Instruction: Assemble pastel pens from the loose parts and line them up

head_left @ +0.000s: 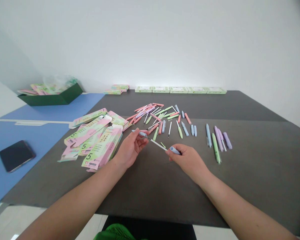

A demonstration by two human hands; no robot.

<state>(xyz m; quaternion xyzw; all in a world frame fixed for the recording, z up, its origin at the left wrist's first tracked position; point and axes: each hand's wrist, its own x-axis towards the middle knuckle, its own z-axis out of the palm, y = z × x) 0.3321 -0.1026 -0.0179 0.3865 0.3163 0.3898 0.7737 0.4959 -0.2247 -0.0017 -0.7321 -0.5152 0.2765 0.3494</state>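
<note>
My left hand point(130, 149) pinches a light blue pen barrel piece point(142, 134), its narrow end pointing left. From that piece a thin white refill point(156, 144) slants down to the fingers of my right hand point(188, 160). The right fingers are closed on the refill, and a second light blue barrel piece point(175, 150) sits in the same grip. Beyond both hands lies a loose pile of pen parts point(152, 115) in pink, green, purple and blue, with white refills among them. A small green piece point(163, 145) lies just behind the refill.
Several pens point(216, 148) lie to the right. Flattened pink and green cartons point(100, 148) overlap at left. White-green boxes point(178, 90) line the back edge beside more cartons point(117, 89). A phone point(17, 155) and a dark green tray point(50, 100) rest on the blue surface.
</note>
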